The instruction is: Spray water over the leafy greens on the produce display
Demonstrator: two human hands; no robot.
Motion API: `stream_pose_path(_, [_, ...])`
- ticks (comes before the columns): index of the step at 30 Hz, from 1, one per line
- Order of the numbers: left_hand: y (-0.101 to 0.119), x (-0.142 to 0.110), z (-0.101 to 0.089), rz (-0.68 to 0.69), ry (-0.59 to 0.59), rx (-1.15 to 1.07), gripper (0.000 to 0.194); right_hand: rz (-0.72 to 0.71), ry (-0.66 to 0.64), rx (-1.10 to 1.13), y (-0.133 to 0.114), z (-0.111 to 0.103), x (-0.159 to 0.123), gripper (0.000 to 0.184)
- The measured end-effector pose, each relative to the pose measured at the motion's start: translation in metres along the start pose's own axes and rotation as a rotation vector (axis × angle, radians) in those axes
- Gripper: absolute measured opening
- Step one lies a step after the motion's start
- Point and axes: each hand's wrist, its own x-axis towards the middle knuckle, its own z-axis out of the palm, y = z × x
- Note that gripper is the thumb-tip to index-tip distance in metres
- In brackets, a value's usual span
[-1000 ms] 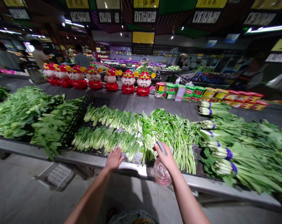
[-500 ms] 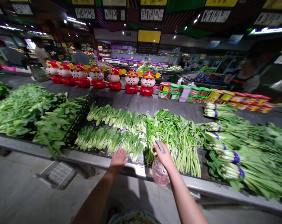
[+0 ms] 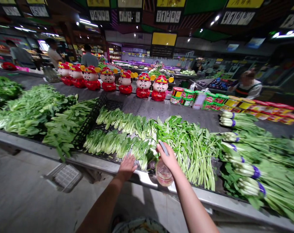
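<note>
My right hand is closed around the top of a clear round spray bottle with a grey trigger. It is held over the shelf's front edge, by the lower ends of leafy green stalks. My left hand rests with fingers spread at the front edge, just below the nearer row of small bok choy. Nothing shows in that hand. A second row of bok choy lies behind the first. What my right fingers do on the trigger is partly hidden.
Purple-banded bunches of greens lie to the right, loose leafy greens to the left beside a black crate divider. Red figurines and stacked tubs line the back. A grey basket sits below the metal edge.
My right hand and the spray bottle have moved left along the shelf edge, toward the bok choy. The left hand stays near the same bok choy. The view has turned slightly left.
</note>
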Motion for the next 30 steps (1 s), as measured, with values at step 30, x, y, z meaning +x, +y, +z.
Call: stream_pose_path(30, [0.0,0.004,-0.005,-0.054,-0.209,-0.058,0.046,0.171,0.011,-0.039,0.024,-0.011,-0.036,0.039])
